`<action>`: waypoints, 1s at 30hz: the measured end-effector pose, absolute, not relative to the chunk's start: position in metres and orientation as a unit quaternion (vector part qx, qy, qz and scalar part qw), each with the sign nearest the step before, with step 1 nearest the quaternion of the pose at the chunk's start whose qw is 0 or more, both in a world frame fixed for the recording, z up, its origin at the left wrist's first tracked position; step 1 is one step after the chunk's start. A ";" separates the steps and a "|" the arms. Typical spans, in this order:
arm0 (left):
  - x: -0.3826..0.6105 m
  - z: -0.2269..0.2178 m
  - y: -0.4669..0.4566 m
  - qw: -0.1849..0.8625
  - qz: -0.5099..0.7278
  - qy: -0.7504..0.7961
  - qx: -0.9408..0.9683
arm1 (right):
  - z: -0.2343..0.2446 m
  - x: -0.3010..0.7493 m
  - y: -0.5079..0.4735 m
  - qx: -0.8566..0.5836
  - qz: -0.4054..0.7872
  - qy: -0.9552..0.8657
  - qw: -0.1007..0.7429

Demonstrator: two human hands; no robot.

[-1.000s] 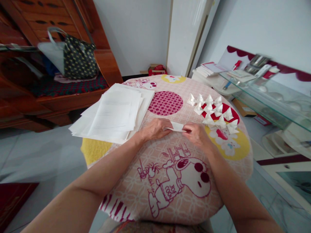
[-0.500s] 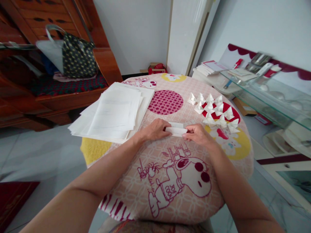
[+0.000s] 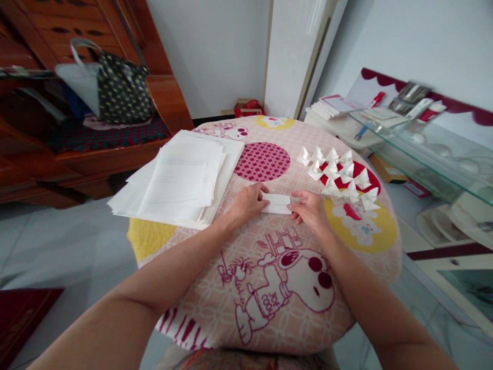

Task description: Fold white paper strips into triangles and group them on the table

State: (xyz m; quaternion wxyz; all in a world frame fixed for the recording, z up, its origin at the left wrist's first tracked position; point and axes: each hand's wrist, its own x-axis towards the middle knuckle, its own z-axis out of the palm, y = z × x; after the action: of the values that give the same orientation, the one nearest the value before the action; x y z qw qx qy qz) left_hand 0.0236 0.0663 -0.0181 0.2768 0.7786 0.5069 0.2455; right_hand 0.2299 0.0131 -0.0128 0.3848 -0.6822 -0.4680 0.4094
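Observation:
A small folded strip of white paper point(image 3: 277, 204) lies across the middle of the table, between my two hands. My left hand point(image 3: 249, 202) pinches its left end, with thumb and fingers closed at the edge. At the right end my right hand point(image 3: 308, 206) grips the paper between thumb and fingers. Folded white paper boats point(image 3: 345, 173), several of them in rows, stand to the right beyond my right hand. A stack of white paper sheets point(image 3: 179, 177) rests to the left of my left hand, the top sheet faintly printed.
The round table wears a pink patterned tablecloth point(image 3: 215, 288). A glass shelf point(image 3: 431, 164) with cups and papers stands close at the right. To the left is a wooden bench point(image 3: 169, 105) with a dotted bag point(image 3: 123, 87) on it.
The paper's front flap has been folded back, so the strip now looks like one flat piece. Both hands have shifted their hold slightly at its ends.

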 end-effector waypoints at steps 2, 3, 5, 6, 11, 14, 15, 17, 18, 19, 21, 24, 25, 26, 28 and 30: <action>0.025 -0.017 0.065 0.270 0.244 0.514 0.777 | -0.011 0.226 0.013 -0.694 0.387 -0.472 0.382; 0.025 -0.017 0.064 0.268 0.241 0.518 0.776 | -0.011 0.225 0.013 -0.698 0.377 -0.475 0.381; 0.026 -0.017 0.064 0.264 0.235 0.524 0.775 | -0.011 0.223 0.014 -0.703 0.361 -0.482 0.378; 0.027 -0.018 0.065 0.261 0.234 0.526 0.775 | -0.011 0.222 0.014 -0.705 0.355 -0.485 0.377; 0.030 -0.018 0.068 0.253 0.222 0.541 0.770 | -0.010 0.221 0.017 -0.711 0.336 -0.489 0.377; 0.032 -0.016 0.068 0.259 0.214 0.551 0.764 | -0.009 0.220 0.018 -0.719 0.337 -0.479 0.374; 0.032 -0.014 0.067 0.259 0.211 0.555 0.762 | -0.009 0.220 0.018 -0.723 0.337 -0.475 0.372; 0.033 -0.012 0.066 0.259 0.206 0.565 0.756 | -0.009 0.219 0.019 -0.729 0.335 -0.470 0.367; 0.034 -0.010 0.066 0.259 0.203 0.571 0.753 | -0.008 0.219 0.019 -0.732 0.333 -0.469 0.365; 0.034 -0.009 0.065 0.260 0.200 0.575 0.749 | -0.008 0.219 0.019 -0.734 0.331 -0.470 0.363; 0.035 -0.007 0.065 0.262 0.197 0.580 0.745 | -0.006 0.218 0.018 -0.736 0.330 -0.470 0.358; 0.035 -0.006 0.065 0.265 0.199 0.582 0.743 | -0.005 0.217 0.018 -0.737 0.333 -0.472 0.352; 0.035 -0.006 0.066 0.266 0.201 0.581 0.742 | -0.005 0.218 0.018 -0.736 0.333 -0.475 0.349; 0.035 -0.007 0.066 0.267 0.203 0.580 0.742 | -0.005 0.218 0.019 -0.735 0.331 -0.480 0.347; 0.035 -0.007 0.066 0.272 0.207 0.580 0.740 | -0.005 0.218 0.019 -0.732 0.323 -0.492 0.344; 0.034 -0.007 0.067 0.275 0.209 0.579 0.738 | -0.006 0.219 0.019 -0.731 0.314 -0.502 0.340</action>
State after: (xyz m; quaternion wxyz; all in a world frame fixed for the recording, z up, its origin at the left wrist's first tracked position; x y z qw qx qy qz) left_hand 0.0345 0.0666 -0.0070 0.2753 0.7382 0.5793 0.2089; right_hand 0.2191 0.0193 -0.0063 0.3400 -0.7310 -0.5016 0.3138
